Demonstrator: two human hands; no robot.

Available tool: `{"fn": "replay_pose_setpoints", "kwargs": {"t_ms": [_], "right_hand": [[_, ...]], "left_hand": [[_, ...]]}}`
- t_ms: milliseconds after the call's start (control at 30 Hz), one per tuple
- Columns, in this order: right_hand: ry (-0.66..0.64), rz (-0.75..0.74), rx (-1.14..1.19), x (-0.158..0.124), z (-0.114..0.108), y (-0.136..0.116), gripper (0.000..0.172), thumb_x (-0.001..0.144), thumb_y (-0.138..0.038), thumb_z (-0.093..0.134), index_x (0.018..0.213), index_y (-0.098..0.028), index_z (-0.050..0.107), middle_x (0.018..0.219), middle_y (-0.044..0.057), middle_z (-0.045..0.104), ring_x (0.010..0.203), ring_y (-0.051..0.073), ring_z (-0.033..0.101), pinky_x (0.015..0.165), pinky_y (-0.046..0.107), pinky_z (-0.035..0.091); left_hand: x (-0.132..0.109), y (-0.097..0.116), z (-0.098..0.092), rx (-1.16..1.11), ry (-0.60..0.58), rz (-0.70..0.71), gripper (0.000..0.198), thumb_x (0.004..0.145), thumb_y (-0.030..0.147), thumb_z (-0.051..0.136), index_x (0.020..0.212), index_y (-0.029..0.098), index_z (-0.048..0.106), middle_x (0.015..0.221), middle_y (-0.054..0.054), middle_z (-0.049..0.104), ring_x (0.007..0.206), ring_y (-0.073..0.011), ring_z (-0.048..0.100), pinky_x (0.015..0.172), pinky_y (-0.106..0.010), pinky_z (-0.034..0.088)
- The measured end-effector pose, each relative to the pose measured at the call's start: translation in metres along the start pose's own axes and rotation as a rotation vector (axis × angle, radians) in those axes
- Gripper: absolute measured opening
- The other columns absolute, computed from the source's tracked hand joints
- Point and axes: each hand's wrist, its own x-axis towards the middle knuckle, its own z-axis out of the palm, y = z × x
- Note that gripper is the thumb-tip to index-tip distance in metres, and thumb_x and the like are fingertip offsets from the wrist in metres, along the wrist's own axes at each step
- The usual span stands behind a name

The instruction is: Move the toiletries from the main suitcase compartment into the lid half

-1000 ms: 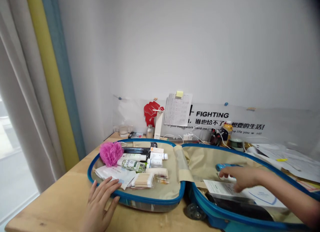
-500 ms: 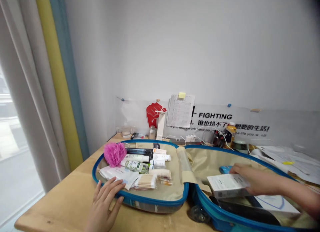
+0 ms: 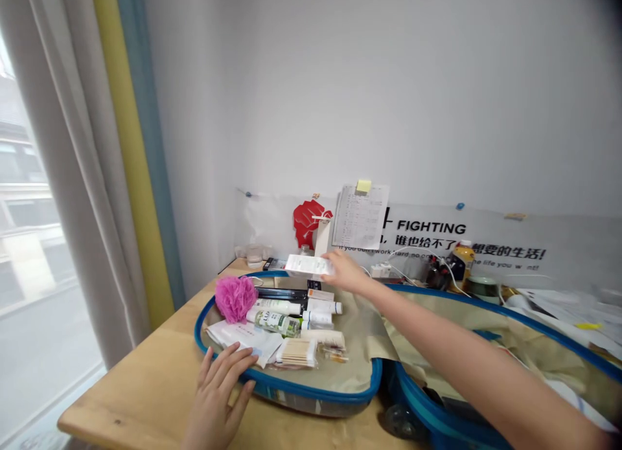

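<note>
An open blue-rimmed suitcase lies across the desk. My right hand grips a white box above the far edge of its left half. My left hand rests with fingers spread on the near left rim, beside a white flat packet. Inside the left half are a pink bath puff, a green-labelled bottle, white tubes and a pack of cotton swabs. My right forearm hides part of the right half, where a blue item shows.
A wooden desk carries the suitcase. Along the wall stand a yellow bottle, a green jar, a glass cup and white cables. Papers lie at the right; curtains hang at the left.
My right hand has carried the white box from the right half of the suitcase leftward to above the far edge of the left half. My left hand stays on the rim.
</note>
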Motion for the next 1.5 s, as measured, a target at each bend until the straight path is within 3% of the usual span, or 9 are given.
{"fn": "replay_pose_setpoints", "kwargs": {"t_ms": [167, 500, 633, 767, 900, 1067, 1133, 1267, 1500], "right_hand": [[-0.033, -0.063, 0.003, 0.035, 0.051, -0.045, 0.044, 0.096, -0.044, 0.065, 0.132, -0.02, 0.059, 0.137, 0.011, 0.057, 0.122, 0.026, 0.058, 0.103, 0.051, 0.051], [-0.154, -0.107, 0.035, 0.044, 0.084, -0.066, 0.044, 0.096, -0.044, 0.065, 0.133, -0.02, 0.059, 0.14, 0.011, 0.057, 0.124, 0.026, 0.057, 0.104, 0.052, 0.05], [-0.193, -0.089, 0.087, 0.042, 0.082, -0.066, 0.046, 0.096, -0.044, 0.065, 0.135, -0.02, 0.058, 0.143, 0.011, 0.054, 0.128, 0.028, 0.055, 0.107, 0.054, 0.048], [-0.236, -0.068, 0.196, 0.031, 0.044, -0.04, 0.049, 0.096, -0.044, 0.065, 0.138, -0.021, 0.056, 0.148, 0.012, 0.051, 0.131, 0.029, 0.052, 0.109, 0.056, 0.046], [-0.355, 0.0, 0.303, -0.01, -0.02, 0.022, 0.04, 0.099, -0.037, 0.058, 0.135, -0.019, 0.059, 0.136, 0.011, 0.061, 0.12, 0.022, 0.061, 0.104, 0.045, 0.05], [-0.608, 0.213, 0.276, -0.112, -0.064, 0.098, 0.016, 0.077, -0.017, 0.068, 0.09, -0.019, 0.077, 0.085, 0.003, 0.074, 0.082, 0.017, 0.069, 0.081, 0.029, 0.051], [-0.634, 0.318, 0.222, -0.156, -0.063, 0.117, 0.026, 0.065, -0.008, 0.067, 0.083, -0.022, 0.078, 0.081, 0.003, 0.073, 0.078, 0.017, 0.068, 0.076, 0.028, 0.048], [-0.65, 0.459, 0.127, -0.216, -0.045, 0.142, 0.053, 0.048, -0.003, 0.067, 0.093, -0.029, 0.08, 0.104, 0.008, 0.075, 0.097, 0.02, 0.069, 0.083, 0.03, 0.045], [-0.816, 0.46, 0.078, -0.238, -0.019, 0.153, 0.056, 0.041, -0.017, 0.066, 0.096, -0.026, 0.075, 0.098, 0.003, 0.074, 0.103, 0.033, 0.067, 0.084, 0.038, 0.047]], "left_hand": [[0.0, 0.0, 0.001, 0.031, -0.005, 0.014, 0.026, 0.095, 0.027, 0.056, 0.118, 0.029, 0.069, 0.118, -0.002, 0.078, 0.117, -0.0219, 0.069, 0.125, -0.043, 0.025], [0.0, 0.001, 0.0, -0.003, -0.039, -0.029, 0.028, 0.093, 0.026, 0.058, 0.119, 0.03, 0.069, 0.119, -0.002, 0.077, 0.118, -0.0233, 0.069, 0.123, -0.046, 0.029], [-0.001, 0.0, 0.001, 0.008, -0.025, -0.019, 0.028, 0.094, 0.026, 0.056, 0.119, 0.03, 0.069, 0.119, -0.003, 0.077, 0.118, -0.0233, 0.069, 0.124, -0.046, 0.028], [-0.003, -0.001, 0.002, 0.014, -0.026, -0.005, 0.028, 0.095, 0.026, 0.055, 0.12, 0.03, 0.069, 0.121, -0.002, 0.077, 0.119, -0.0227, 0.068, 0.125, -0.045, 0.026], [-0.002, -0.002, 0.001, 0.005, -0.023, -0.005, 0.029, 0.094, 0.026, 0.056, 0.12, 0.03, 0.068, 0.12, -0.001, 0.077, 0.117, -0.0226, 0.069, 0.124, -0.043, 0.025], [0.003, -0.001, 0.0, 0.016, 0.018, 0.039, 0.026, 0.095, 0.026, 0.055, 0.119, 0.029, 0.066, 0.117, 0.0, 0.078, 0.116, -0.0203, 0.069, 0.126, -0.036, 0.015], [0.003, 0.0, 0.0, 0.02, 0.019, 0.044, 0.026, 0.096, 0.026, 0.054, 0.119, 0.029, 0.066, 0.117, 0.0, 0.078, 0.116, -0.0203, 0.069, 0.127, -0.036, 0.014], [0.003, 0.001, 0.0, 0.021, 0.019, 0.036, 0.025, 0.096, 0.027, 0.054, 0.118, 0.028, 0.066, 0.118, -0.001, 0.078, 0.117, -0.0212, 0.068, 0.126, -0.038, 0.017], [0.003, 0.001, -0.001, 0.023, 0.017, 0.03, 0.025, 0.096, 0.027, 0.053, 0.118, 0.028, 0.066, 0.117, 0.0, 0.078, 0.118, -0.0207, 0.068, 0.124, -0.037, 0.02]]}}
